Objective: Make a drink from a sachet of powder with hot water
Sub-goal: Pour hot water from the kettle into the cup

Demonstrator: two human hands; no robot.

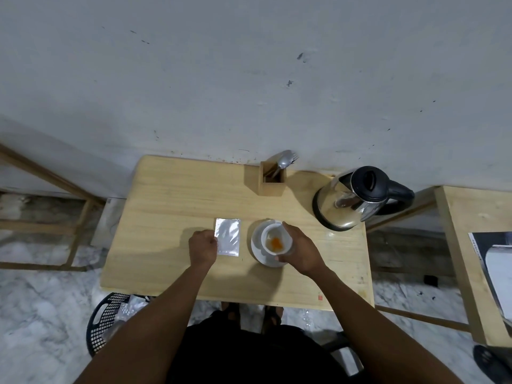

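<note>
Gripping a round white cup (pixel 275 241) (orange powder inside), right hand (pixel 300 252); left hand (pixel 203 248) pinches flat silvery sachet (pixel 227 236).

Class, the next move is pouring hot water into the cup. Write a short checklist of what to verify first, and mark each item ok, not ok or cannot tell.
1. Powder in the cup: ok, orange powder lies at its bottom.
2. Cup seated on the saucer: ok.
3. Cup steadied: ok, the right hand grips its side.
4. Sachet out of the way: ok, flat on the table left of the saucer, left hand at its edge.
5. Kettle holds hot water: cannot tell, lid shut.
6. Spoon ready for stirring: ok, standing in the wooden holder.
</note>
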